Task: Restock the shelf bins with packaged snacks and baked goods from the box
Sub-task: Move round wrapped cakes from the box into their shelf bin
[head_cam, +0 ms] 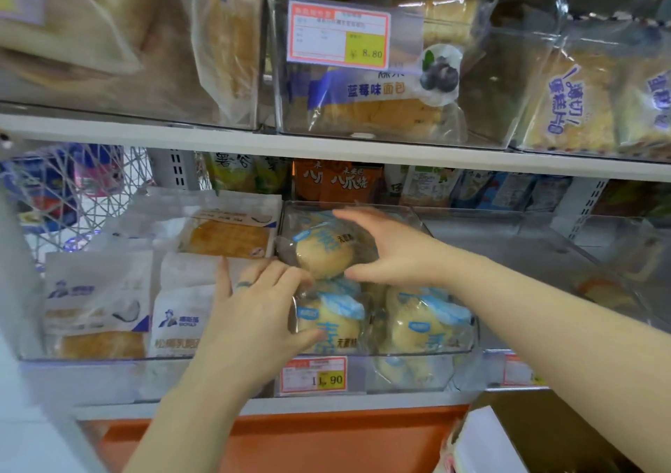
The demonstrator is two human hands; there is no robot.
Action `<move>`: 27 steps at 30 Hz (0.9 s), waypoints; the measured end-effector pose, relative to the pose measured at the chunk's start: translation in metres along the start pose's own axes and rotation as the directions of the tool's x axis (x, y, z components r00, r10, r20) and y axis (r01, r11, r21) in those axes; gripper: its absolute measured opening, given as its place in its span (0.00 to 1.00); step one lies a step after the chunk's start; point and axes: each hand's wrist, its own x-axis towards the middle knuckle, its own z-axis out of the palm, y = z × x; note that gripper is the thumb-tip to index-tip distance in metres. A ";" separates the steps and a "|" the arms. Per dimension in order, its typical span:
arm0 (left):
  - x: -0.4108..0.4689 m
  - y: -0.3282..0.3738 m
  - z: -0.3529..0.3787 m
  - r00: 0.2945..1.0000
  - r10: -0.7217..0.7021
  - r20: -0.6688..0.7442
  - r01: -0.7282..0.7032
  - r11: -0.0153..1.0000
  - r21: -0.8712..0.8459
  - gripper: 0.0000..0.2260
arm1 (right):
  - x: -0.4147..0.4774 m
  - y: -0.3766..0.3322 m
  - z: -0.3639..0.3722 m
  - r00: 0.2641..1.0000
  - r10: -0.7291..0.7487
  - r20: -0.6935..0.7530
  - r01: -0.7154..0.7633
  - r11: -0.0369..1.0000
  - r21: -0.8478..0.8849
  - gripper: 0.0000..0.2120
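A clear shelf bin (pixel 410 353) on the middle shelf holds several yellow buns in clear packs with blue print. My right hand (pixel 395 251) reaches in from the right and holds the upper bun pack (pixel 321 254) between thumb and fingers, on top of the stack. My left hand (pixel 254 309) is spread against the front-left bun pack (pixel 330 323), thumb across its front and fingers over its top. Another bun pack (pixel 425 323) lies at the front right. The cardboard box (pixel 537 432) shows at the bottom right corner.
White bread packs (pixel 98 312) fill the bin to the left. A clear bin (pixel 544 251) to the right holds little. Above, the upper shelf carries bins of blueberry bread (pixel 377 109) and cake packs (pixel 581 109). A price tag (pixel 314 376) hangs below the bun bin. An orange ledge (pixel 290 436) runs underneath.
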 end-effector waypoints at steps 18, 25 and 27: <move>0.003 -0.006 0.013 0.996 -0.026 0.087 0.012 0.987 0.160 0.25 | -0.019 -0.006 -0.005 0.885 0.036 -0.464 -0.185 0.942 -0.280 0.45; 0.007 0.005 0.018 0.996 0.074 -0.057 -0.062 0.981 0.183 0.25 | -0.073 -0.006 -0.026 0.872 0.082 -0.483 -0.255 0.918 -0.305 0.52; 0.012 0.003 0.023 0.987 0.080 -0.139 -0.056 0.984 0.168 0.26 | -0.079 -0.004 -0.028 0.874 0.101 -0.476 -0.271 0.913 -0.305 0.51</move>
